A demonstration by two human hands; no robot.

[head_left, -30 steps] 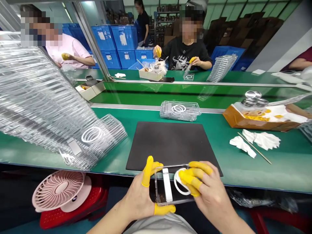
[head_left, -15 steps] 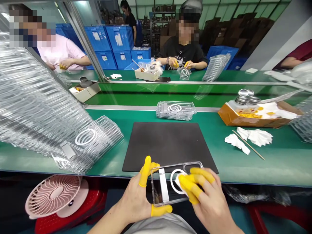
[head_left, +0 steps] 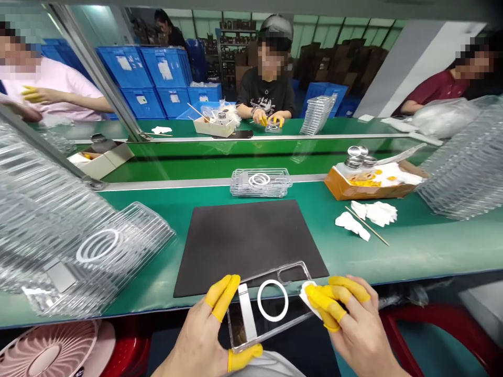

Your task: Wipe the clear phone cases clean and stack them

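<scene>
My left hand (head_left: 204, 330), with yellow finger cots, grips the left edge of a clear phone case (head_left: 267, 306) that has a white ring and a white strip on it. The case is held just off the near edge of the green bench. My right hand (head_left: 349, 319), also in yellow cots, pinches a small white cloth (head_left: 308, 293) against the case's right edge, beside the ring. A black mat (head_left: 247, 241) lies on the bench right behind the case.
A long leaning stack of clear cases (head_left: 66, 225) fills the left, another stack (head_left: 467, 173) the right. Ahead lie a small pile of cases (head_left: 260, 183), white wipes with a stick (head_left: 365, 217), and a brown tray with tins (head_left: 369, 180). People work across the belt. A pink fan (head_left: 47, 351) is below left.
My right hand and its cloth have slid off the white ring to the case's right edge, leaving the ring uncovered. The view has swung to the right.
</scene>
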